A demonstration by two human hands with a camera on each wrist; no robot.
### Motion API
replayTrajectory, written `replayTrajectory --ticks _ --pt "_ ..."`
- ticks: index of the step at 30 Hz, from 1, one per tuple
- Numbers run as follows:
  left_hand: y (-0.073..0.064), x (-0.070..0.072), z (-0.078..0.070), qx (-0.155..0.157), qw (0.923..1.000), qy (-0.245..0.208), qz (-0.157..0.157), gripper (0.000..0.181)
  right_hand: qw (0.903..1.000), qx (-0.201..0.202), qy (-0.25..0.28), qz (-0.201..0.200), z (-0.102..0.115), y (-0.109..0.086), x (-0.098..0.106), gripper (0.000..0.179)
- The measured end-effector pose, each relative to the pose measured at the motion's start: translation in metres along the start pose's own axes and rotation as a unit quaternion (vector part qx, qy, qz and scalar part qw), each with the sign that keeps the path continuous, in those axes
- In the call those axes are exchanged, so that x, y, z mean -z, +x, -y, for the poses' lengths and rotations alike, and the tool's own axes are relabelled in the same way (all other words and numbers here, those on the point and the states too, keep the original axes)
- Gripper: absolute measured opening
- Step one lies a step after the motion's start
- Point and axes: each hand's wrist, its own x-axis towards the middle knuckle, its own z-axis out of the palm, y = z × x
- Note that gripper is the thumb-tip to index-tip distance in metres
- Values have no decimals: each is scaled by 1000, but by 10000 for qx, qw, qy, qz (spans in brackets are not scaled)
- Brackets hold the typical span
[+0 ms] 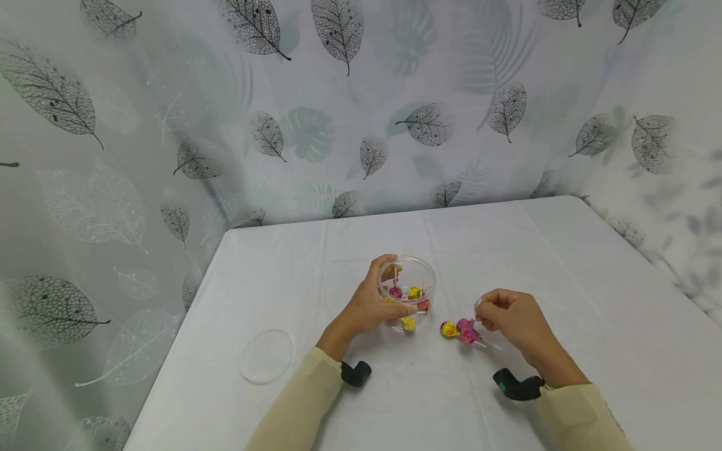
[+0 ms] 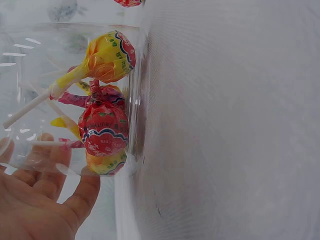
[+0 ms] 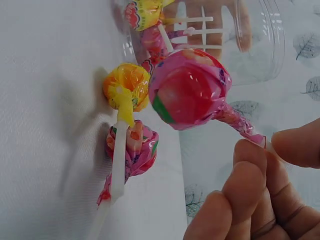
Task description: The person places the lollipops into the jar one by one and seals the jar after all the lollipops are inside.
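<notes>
My left hand [image 1: 366, 307] grips a clear round plastic jar [image 1: 431, 274] from its left side, thumb in front and fingers behind. Inside the jar lie several wrapped lollipops, among them a red one [image 2: 104, 131] and a yellow one [image 2: 111, 57]. To the right of the jar, my right hand [image 1: 516, 319] pinches the stick of a pink lollipop [image 3: 187, 90] between thumb and fingertips, its head raised off the table. Below it, a yellow lollipop [image 3: 125, 87] and another pink lollipop [image 3: 134, 150] lie on the cloth, sticks pointing toward the right hand's side.
A clear round lid [image 1: 267, 356] lies flat on the white-covered table [image 1: 395, 401], left of the left forearm. Leaf-printed curtains [image 1: 350, 125] hang behind and on both sides of the table. Each wrist carries a black camera mount [image 1: 356, 374].
</notes>
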Motion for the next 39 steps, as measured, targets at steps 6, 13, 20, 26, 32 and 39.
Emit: replayTrajectory --ticks 6,13,20,26,32,39 --pt "1 -1 -1 74 9999 -136 -2 105 9996 120 156 -194 3 2 2 22" --pt "0 0 -2 105 9999 -136 5 103 9990 144 216 -360 11 3 1 26" --pt "-1 0 -3 72 9999 -125 23 104 9971 347 499 -460 17 4 3 28" --pt "0 -1 -2 131 9999 -73 -31 101 9947 517 732 -495 22 5 5 27" --pt "-2 0 -4 123 9999 -86 -10 99 9920 620 958 -539 27 7 7 23" --pt "-2 0 -4 109 9999 -15 -30 99 9899 717 1067 -602 32 9 7 24"
